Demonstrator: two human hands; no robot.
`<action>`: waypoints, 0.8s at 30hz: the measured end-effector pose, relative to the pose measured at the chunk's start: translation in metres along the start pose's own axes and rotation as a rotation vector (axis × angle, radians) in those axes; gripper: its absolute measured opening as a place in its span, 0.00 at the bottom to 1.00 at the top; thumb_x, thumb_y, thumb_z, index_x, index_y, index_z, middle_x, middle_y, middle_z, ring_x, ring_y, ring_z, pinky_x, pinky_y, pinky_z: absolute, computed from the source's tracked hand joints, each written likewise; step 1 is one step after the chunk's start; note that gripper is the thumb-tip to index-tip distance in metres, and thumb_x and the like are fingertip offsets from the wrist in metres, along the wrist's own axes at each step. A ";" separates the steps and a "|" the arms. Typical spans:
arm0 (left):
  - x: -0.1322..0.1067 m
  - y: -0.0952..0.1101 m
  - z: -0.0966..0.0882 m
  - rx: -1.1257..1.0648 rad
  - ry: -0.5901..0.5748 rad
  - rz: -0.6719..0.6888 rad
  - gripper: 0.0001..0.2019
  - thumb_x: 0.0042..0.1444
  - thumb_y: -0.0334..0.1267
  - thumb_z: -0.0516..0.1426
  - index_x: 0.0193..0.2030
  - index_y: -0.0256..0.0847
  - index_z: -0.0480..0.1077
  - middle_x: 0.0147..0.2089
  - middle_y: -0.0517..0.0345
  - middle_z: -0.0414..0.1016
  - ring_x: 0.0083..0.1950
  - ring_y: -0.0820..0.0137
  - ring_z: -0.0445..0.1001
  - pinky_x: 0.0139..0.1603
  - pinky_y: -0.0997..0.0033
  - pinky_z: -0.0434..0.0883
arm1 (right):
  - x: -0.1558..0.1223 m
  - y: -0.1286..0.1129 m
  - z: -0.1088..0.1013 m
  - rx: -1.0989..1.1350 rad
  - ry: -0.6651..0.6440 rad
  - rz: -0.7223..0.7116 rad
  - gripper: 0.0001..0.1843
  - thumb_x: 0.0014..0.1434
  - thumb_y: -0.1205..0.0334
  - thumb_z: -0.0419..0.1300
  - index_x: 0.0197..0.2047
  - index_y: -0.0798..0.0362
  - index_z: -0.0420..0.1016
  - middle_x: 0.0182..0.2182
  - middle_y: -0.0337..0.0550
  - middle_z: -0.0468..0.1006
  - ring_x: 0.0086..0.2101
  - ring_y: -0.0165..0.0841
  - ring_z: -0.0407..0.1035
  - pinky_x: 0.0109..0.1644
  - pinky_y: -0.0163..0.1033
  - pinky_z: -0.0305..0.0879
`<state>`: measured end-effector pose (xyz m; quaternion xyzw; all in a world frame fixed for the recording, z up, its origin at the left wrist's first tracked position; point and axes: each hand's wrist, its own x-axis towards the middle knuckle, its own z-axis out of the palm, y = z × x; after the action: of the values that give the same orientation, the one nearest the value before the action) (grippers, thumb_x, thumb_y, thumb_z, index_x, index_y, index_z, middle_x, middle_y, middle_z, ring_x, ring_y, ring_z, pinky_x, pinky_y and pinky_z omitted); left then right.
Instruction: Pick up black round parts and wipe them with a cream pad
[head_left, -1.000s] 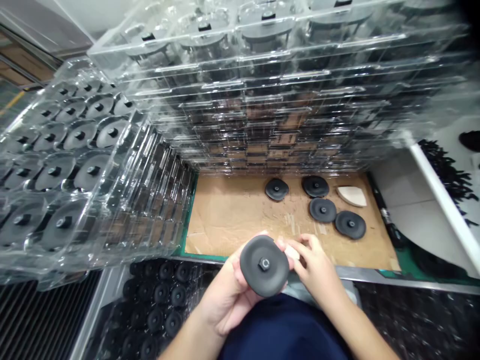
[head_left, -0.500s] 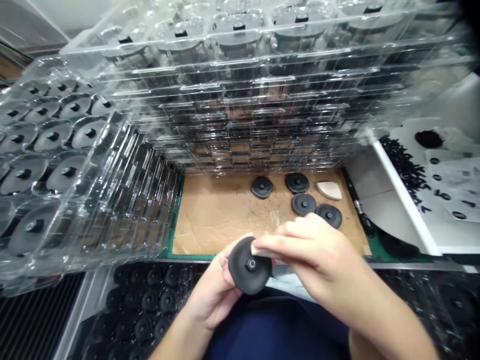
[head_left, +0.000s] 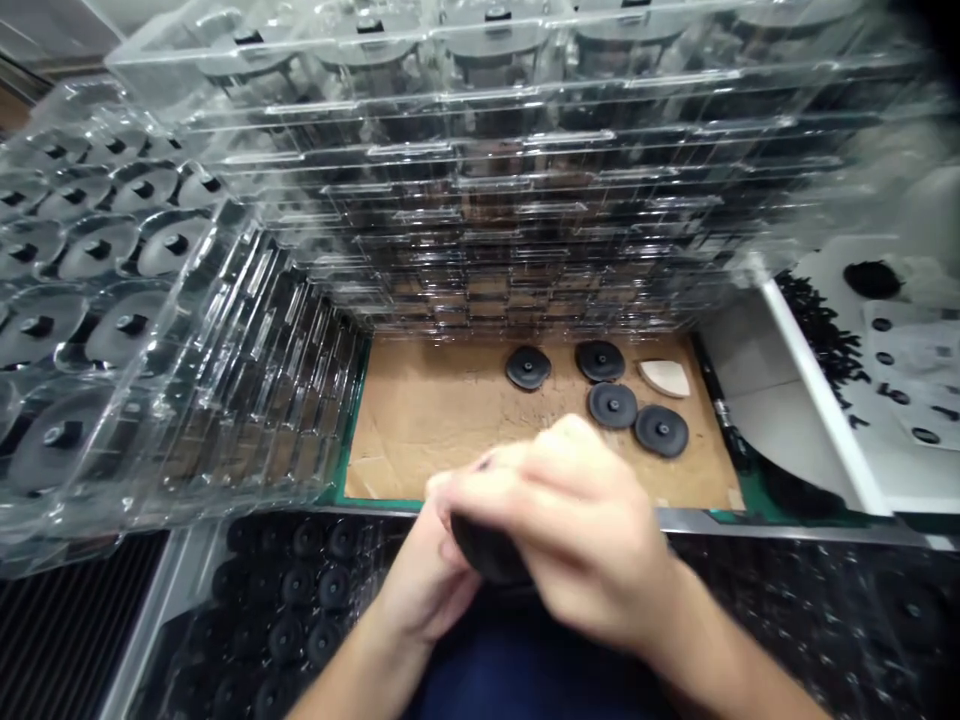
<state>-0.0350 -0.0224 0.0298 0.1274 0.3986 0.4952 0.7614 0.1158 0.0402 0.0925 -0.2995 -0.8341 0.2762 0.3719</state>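
Note:
Low in the middle, my left hand (head_left: 424,585) grips a black rounded disc (head_left: 491,552) from the left side, its fingers around the edge. My right hand (head_left: 577,520) is closed over the top of the same disc, blurred by motion. Its fingers hide the disc's centre stud and the small pale pad seen at the fingertips a moment earlier. Beyond the hands, similar black discs (head_left: 613,405) with centre studs lie on a brown cardboard sheet (head_left: 427,410). A pale wedge-shaped pad (head_left: 665,378) rests to their right.
Stacked clear plastic trays (head_left: 487,190) with discs on top rise behind the cardboard. More tray stacks (head_left: 112,340) stand left. At right, a white bin (head_left: 821,390) borders small black parts (head_left: 817,330). Trays of dark discs (head_left: 296,590) lie below the bench edge.
My right hand has moved left and over the disc, covering its stud and upper part. My left hand keeps its grip. The camera view has shifted slightly.

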 end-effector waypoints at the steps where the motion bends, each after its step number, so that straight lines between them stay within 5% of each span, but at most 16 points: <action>1: 0.001 0.001 -0.001 -0.009 0.023 0.041 0.35 0.32 0.48 0.72 0.51 0.43 0.74 0.48 0.53 0.79 0.52 0.57 0.74 0.53 0.67 0.70 | -0.003 0.007 0.000 0.029 0.019 0.094 0.15 0.66 0.68 0.50 0.44 0.50 0.78 0.33 0.38 0.81 0.32 0.29 0.71 0.36 0.38 0.58; 6: 0.002 0.006 -0.009 -0.088 0.057 0.134 0.31 0.38 0.43 0.71 0.53 0.49 0.71 0.53 0.55 0.77 0.52 0.63 0.76 0.52 0.70 0.70 | -0.049 0.051 0.020 0.105 -0.024 0.608 0.12 0.62 0.59 0.57 0.45 0.48 0.80 0.37 0.41 0.82 0.34 0.32 0.74 0.37 0.36 0.68; 10: 0.001 0.005 -0.010 -0.100 0.011 0.113 0.31 0.39 0.44 0.70 0.53 0.50 0.71 0.55 0.55 0.76 0.53 0.62 0.75 0.54 0.67 0.70 | -0.087 0.070 0.054 0.111 -0.048 0.679 0.12 0.59 0.57 0.58 0.37 0.51 0.83 0.27 0.42 0.82 0.26 0.33 0.75 0.31 0.37 0.71; 14: 0.002 0.006 -0.002 -0.113 -0.021 0.108 0.31 0.36 0.45 0.71 0.51 0.50 0.73 0.53 0.57 0.78 0.53 0.62 0.76 0.53 0.70 0.70 | -0.076 0.056 0.046 0.105 0.019 0.702 0.13 0.61 0.57 0.57 0.42 0.51 0.81 0.36 0.44 0.83 0.33 0.35 0.77 0.32 0.37 0.72; 17: 0.000 0.008 0.007 -0.088 0.001 0.099 0.30 0.37 0.42 0.71 0.51 0.49 0.73 0.50 0.58 0.79 0.49 0.66 0.77 0.52 0.73 0.70 | -0.043 0.021 0.022 0.070 0.212 0.624 0.13 0.63 0.59 0.56 0.48 0.49 0.77 0.44 0.44 0.81 0.38 0.35 0.75 0.34 0.36 0.72; 19: -0.002 0.010 0.012 -0.060 0.025 0.092 0.29 0.39 0.41 0.71 0.51 0.47 0.73 0.50 0.57 0.79 0.50 0.65 0.76 0.54 0.71 0.69 | -0.023 -0.004 0.014 0.018 0.308 0.392 0.13 0.62 0.65 0.56 0.48 0.50 0.76 0.41 0.44 0.81 0.37 0.34 0.75 0.38 0.38 0.71; 21: -0.005 0.011 0.013 -0.060 0.039 0.077 0.26 0.41 0.41 0.69 0.50 0.47 0.74 0.49 0.57 0.79 0.52 0.63 0.75 0.56 0.68 0.68 | -0.011 -0.020 0.015 0.006 0.237 0.184 0.13 0.63 0.69 0.54 0.48 0.54 0.75 0.35 0.45 0.82 0.33 0.34 0.74 0.39 0.40 0.70; 24: -0.006 0.012 0.012 -0.069 0.100 0.073 0.25 0.40 0.39 0.70 0.49 0.49 0.74 0.49 0.60 0.79 0.51 0.64 0.76 0.56 0.68 0.69 | -0.005 -0.025 0.022 0.082 -0.009 0.154 0.12 0.63 0.70 0.52 0.42 0.55 0.76 0.30 0.42 0.80 0.29 0.31 0.72 0.36 0.37 0.68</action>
<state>-0.0350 -0.0190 0.0473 0.0908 0.4139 0.5417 0.7259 0.0934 0.0149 0.0947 -0.3461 -0.7981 0.3393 0.3579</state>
